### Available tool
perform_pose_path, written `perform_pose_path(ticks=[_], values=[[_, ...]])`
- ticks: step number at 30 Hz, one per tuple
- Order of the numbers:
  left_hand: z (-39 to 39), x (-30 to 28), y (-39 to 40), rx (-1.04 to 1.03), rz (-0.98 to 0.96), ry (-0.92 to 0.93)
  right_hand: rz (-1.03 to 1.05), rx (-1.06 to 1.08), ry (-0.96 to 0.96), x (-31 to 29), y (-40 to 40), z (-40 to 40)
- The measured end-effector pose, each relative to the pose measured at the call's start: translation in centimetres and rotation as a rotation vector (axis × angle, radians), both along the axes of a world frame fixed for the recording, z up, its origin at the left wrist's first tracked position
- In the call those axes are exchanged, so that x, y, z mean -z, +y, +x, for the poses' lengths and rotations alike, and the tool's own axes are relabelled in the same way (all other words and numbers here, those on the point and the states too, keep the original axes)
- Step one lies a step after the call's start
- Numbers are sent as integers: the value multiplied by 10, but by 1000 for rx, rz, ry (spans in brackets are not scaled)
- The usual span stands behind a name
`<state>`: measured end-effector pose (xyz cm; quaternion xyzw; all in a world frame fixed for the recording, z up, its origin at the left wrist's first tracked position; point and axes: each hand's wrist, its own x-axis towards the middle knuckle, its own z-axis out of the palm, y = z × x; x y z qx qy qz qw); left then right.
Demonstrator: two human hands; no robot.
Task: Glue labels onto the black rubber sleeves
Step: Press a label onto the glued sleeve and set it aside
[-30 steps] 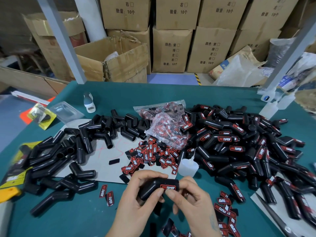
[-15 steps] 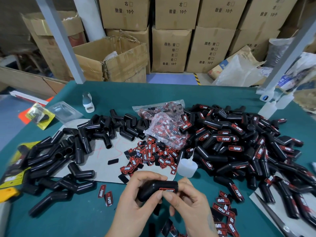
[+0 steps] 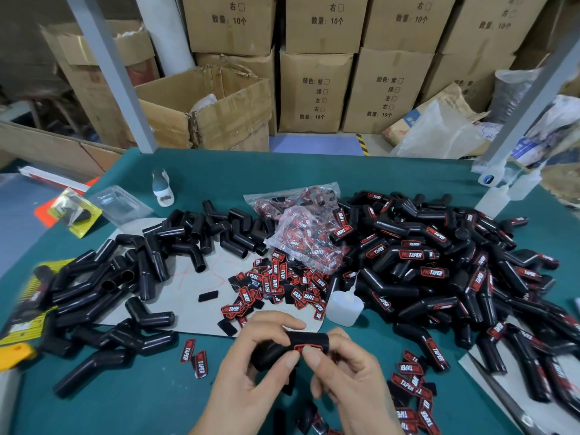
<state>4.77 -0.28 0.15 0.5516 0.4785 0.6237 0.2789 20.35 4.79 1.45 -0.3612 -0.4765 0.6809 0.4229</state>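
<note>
Both hands hold one black rubber sleeve [image 3: 309, 340] low in the middle of the view, above the green table. My left hand [image 3: 251, 368] grips its left part with fingers over the top and thumb below. My right hand [image 3: 345, 372] holds the right end, and both thumbs press on a red label [image 3: 306, 347] on the sleeve's front. Unlabelled sleeves [image 3: 131, 277] lie heaped at the left. Labelled sleeves [image 3: 439, 265] are piled at the right. Loose red-and-black labels [image 3: 282, 287] lie scattered just beyond the hands.
A small translucent glue bottle [image 3: 343, 306] stands right of the label heap. Plastic bags of labels [image 3: 301, 227] lie behind it. More labels [image 3: 411, 381] lie at the lower right. A white bottle [image 3: 162, 186] stands at the back left, cardboard boxes [image 3: 314, 89] beyond the table.
The hands stay in place with the sleeve between them. Both thumbs have closed over the label, which now shows less than a second ago.
</note>
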Motion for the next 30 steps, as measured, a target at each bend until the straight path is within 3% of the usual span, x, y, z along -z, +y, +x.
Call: perform_pose_path(ticks=[5, 9, 13, 18, 20, 25, 30], values=[[-2, -3, 3, -44, 74, 173, -3, -11, 8, 3, 1, 2], [-2, -4, 3, -51, 83, 182, 21, 6, 15, 5, 0, 1], [-3, -6, 4, -67, 82, 135, 42, 163, -4, 4, -5, 2], [-4, -6, 3, -79, 74, 191, 536, 353, -258, -3, -8, 7], [-2, -6, 3, -64, 89, 222, 595, 351, -293, -5, -9, 7], [0, -7, 1, -40, 109, 248, 581, 355, -336, -3, -6, 6], [1, -8, 2, -27, 136, 268, 462, 363, -243, -2, -5, 7]])
